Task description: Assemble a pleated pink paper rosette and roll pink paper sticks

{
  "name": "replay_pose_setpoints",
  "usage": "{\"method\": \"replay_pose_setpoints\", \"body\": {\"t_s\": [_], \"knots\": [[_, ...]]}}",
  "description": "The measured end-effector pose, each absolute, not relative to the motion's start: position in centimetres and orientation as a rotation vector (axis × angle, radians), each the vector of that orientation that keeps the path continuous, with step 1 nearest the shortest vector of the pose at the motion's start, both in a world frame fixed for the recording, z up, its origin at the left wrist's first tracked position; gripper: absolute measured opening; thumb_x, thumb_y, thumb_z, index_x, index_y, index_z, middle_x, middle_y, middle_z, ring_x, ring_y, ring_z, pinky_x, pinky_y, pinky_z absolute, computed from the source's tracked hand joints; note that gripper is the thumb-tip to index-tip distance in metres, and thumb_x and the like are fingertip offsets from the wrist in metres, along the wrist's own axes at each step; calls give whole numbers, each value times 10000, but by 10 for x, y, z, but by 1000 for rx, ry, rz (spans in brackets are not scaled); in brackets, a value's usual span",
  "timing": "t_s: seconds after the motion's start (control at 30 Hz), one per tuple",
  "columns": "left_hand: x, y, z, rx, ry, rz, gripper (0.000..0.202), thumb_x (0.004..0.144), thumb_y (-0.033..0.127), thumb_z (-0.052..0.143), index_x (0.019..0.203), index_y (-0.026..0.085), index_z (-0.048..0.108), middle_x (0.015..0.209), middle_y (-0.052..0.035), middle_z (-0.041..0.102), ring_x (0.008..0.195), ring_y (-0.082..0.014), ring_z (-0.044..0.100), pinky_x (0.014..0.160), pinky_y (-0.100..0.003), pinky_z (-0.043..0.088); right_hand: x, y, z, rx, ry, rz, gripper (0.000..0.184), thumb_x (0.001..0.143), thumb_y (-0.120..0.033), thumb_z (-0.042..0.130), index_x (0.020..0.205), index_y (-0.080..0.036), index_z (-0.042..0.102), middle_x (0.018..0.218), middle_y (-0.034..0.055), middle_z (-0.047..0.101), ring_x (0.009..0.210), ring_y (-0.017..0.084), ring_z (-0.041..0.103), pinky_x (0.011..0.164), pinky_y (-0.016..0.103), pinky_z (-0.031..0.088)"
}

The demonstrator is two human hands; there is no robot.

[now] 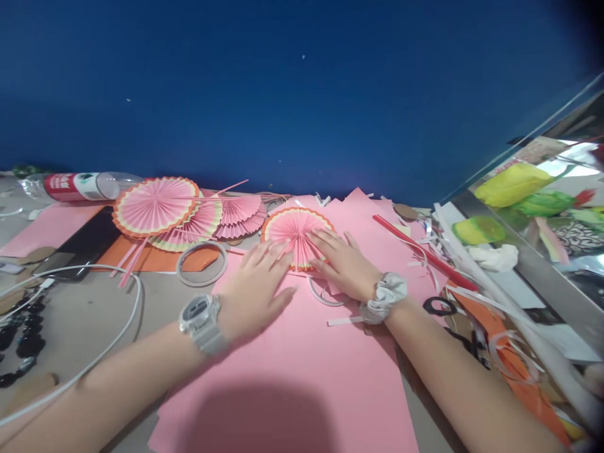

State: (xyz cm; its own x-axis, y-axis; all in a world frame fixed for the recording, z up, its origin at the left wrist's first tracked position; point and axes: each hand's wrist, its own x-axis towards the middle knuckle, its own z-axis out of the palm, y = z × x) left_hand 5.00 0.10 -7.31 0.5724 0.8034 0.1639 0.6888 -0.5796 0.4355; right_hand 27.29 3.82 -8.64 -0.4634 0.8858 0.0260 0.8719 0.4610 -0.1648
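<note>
Apparently, the left hand (pixel 255 290) and right hand (pixel 348 265), both loosely spread, press the pleated rosette (pixel 299 236) flat at frame centre, where the next move likely calls for even pressure.

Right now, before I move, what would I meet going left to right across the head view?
Black beads → the leftmost pleated fan → left hand → the pleated fan at the fingertips → right hand → red strip → yellow object.
</note>
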Motion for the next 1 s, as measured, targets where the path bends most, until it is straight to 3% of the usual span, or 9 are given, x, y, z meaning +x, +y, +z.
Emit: {"method": "replay_pose_setpoints", "body": {"t_s": [0.13, 0.33, 0.63, 0.87, 1.0], "knots": [[49, 31, -94, 2574, 1432, 369, 640, 889, 514, 375, 1377, 101, 354, 1477, -154, 285, 1378, -333, 162, 1107, -509, 141, 269, 40, -95, -1523, -2632, 202, 626, 928, -532, 214, 1416, -149, 300, 1485, 121, 301, 1376, 276, 224, 1080, 573, 150], [61, 50, -112, 2564, 1495, 283, 768, 865, 629, 297, 1390, 69, 327, 1466, -168, 307, 1366, -308, 239, 1116, -478, 148, 265, 39, -101, -1513, -2621, 158, 695, 906, -581, 215, 1426, -124, 272, 1479, 141, 308, 1367, 281, 240, 1083, 548, 165], [62, 46, -106, 2612, 1496, 276, 732, 887, 565, 332, 1398, 42, 306, 1478, -176, 271, 1378, -302, 206, 1119, -475, 124, 264, 38, -100, -1521, -2581, 200, 687, 908, -582, 199, 1426, -138, 277, 1480, 135, 308, 1369, 282, 234, 1086, 552, 148], [50, -7, -81, 2571, 1188, 199, 712, 872, 589, 345, 1421, 139, 291, 1486, -135, 273, 1374, -313, 213, 1121, -491, 54, 268, 39, -100, -1526, -2453, 206, 607, 939, -487, 208, 1441, -147, 226, 1508, 114, 246, 1398, 271, 149, 1095, 565, 111], [28, -43, -75, 2575, 1194, 74, 704, 876, 581, 351, 1448, 193, 219, 1519, -82, 180, 1396, -303, 145, 1117, -475, 84, 271, 44, -88, -1473, -2282, 131, 521, 920, -366, 351, 1370, -104, 339, 1427, 173, 368, 1336, 276, 294, 1072, 501, 250]]}}
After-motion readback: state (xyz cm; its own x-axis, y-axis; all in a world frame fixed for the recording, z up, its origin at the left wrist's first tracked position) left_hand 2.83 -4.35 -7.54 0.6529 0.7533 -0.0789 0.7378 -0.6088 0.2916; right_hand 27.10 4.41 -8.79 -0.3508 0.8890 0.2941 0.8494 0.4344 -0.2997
